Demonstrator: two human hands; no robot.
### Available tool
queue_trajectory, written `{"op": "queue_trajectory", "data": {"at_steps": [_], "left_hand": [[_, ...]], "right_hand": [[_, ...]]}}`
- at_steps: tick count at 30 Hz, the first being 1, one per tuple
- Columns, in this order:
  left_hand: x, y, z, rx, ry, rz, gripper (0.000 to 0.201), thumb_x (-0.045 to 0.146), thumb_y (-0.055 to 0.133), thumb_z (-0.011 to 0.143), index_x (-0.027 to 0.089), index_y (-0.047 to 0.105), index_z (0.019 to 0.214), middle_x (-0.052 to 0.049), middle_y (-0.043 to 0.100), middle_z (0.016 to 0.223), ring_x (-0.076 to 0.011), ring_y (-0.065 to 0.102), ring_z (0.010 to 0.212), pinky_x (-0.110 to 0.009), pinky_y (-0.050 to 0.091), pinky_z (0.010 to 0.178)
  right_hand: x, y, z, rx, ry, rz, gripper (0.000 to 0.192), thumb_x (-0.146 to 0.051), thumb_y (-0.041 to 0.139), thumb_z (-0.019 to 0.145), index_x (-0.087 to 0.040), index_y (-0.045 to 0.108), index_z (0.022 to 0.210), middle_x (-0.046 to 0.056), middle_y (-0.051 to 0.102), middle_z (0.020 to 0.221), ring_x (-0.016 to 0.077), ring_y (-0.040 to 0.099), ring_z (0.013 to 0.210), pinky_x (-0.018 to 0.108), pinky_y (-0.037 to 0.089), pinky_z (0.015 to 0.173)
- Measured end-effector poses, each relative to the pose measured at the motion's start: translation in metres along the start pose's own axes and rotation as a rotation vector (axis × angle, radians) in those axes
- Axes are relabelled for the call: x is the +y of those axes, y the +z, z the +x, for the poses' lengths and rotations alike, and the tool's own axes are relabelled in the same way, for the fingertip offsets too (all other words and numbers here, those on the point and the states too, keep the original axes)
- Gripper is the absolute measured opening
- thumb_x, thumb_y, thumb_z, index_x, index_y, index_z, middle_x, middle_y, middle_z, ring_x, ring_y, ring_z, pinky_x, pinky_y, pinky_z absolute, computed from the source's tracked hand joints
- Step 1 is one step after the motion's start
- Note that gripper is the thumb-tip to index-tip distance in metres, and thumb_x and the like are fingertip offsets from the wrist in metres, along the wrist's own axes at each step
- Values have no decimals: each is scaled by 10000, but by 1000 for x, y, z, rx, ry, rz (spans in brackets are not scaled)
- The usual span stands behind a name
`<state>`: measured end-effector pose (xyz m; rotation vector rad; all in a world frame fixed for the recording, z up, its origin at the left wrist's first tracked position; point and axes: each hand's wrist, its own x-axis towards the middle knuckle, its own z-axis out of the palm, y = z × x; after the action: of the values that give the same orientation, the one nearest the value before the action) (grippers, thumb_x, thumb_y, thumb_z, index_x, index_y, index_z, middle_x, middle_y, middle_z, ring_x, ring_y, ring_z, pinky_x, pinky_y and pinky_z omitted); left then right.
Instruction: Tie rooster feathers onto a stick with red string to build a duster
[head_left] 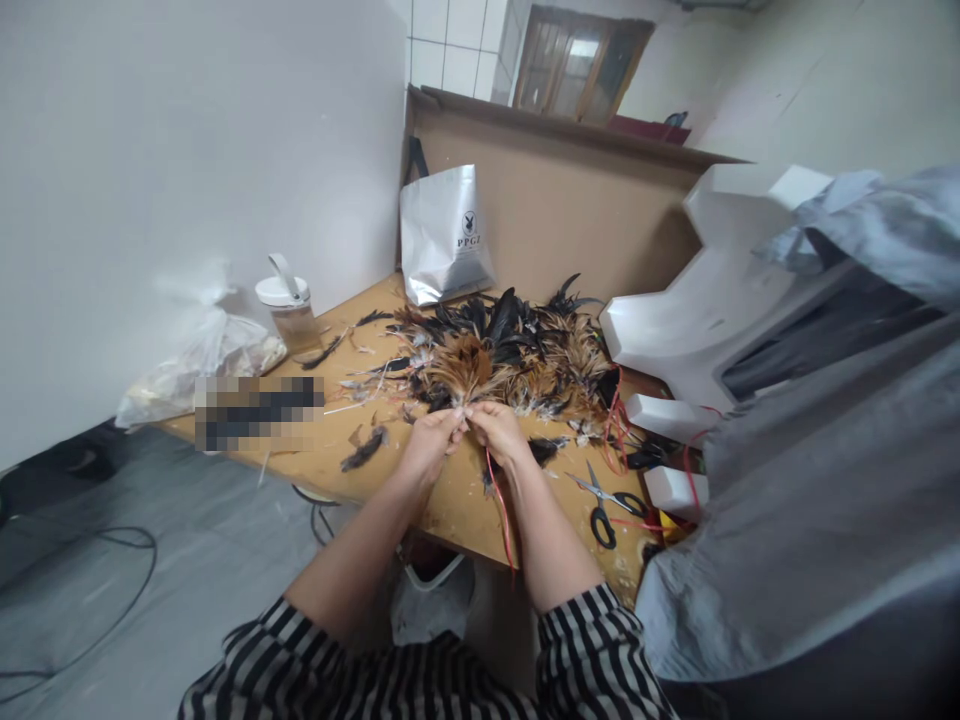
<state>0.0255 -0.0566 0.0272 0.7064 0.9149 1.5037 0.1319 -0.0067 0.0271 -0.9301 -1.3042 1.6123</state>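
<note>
— Where were our hands at that moment?

— Both were up on the wooden table [450, 500], close together at the near edge of the feather pile [510, 355]. Our left hand [429, 443] and our right hand [496, 430] met fingertip to fingertip, pinching a small bunch of brown feathers [463, 380] between them. The fingers were curled in, not spread.

— And the red thread?

— We saw a red thread [501, 500] running down from under our right hand, along the wrist and over the table's edge. Whether the fingers gripped it too, we could not tell.

— What lay around us?

— The pile spread out behind the bunch, brown and black mixed, with loose feathers scattered to the left. Black-handled scissors [604, 500] lay on the table to the right of our right forearm, apart from it, among more red strands. Further left stood a jar with a white lid [289, 315], beside a clear plastic bag [206, 360]. A white paper bag [444, 235] leaned against the cardboard panel [570, 200] at the back. White foam pieces [712, 300] sat on the right, and grey cloth [810, 480] covered much of that side.

— Our sleeves?

— Striped, black and white, pushed up past the forearms.
</note>
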Motion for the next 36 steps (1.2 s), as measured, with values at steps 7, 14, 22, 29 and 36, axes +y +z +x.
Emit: {"op": "queue_trajectory", "data": {"at_steps": [7, 14, 22, 29, 36], "left_hand": [[-8, -4, 4, 87, 34, 26, 315, 391, 690, 604, 101, 567, 614, 24, 456, 499, -22, 322, 386, -155, 158, 354], [-6, -6, 7, 152, 14, -3, 297, 339, 730, 544, 101, 569, 622, 25, 468, 508, -22, 331, 380, -147, 162, 336], [2, 11, 16, 49, -75, -146, 204, 200, 722, 581, 81, 584, 671, 20, 475, 529, -12, 350, 390, -117, 173, 322], [-3, 23, 31, -30, -410, -352, 51, 62, 521, 771, 92, 552, 743, 20, 441, 551, 0, 336, 378, -75, 175, 290], [-15, 11, 51, -206, -567, -649, 152, 91, 375, 868, 126, 522, 854, 18, 413, 606, -6, 366, 421, -47, 224, 298]], "right_hand": [[-6, -3, -3, 7, 42, -122, 343, -446, 641, 624, -152, 505, 509, -74, 380, 368, 23, 207, 309, 207, 82, 346], [-13, -2, -6, 4, 87, 45, 236, -331, 695, 559, -140, 568, 611, -105, 309, 370, 19, 171, 327, 201, 64, 349], [-21, 5, -13, 105, -38, 100, 214, -327, 674, 568, -160, 543, 595, -87, 372, 390, 29, 212, 341, 198, 131, 357], [-23, -40, -16, 138, -84, -251, 232, -363, 633, 616, -139, 588, 577, -36, 502, 475, 57, 374, 428, 201, 277, 450], [-26, -131, -33, 467, -168, -499, 257, -388, 583, 649, -135, 625, 642, 12, 594, 587, 109, 491, 541, 233, 375, 563]]}}
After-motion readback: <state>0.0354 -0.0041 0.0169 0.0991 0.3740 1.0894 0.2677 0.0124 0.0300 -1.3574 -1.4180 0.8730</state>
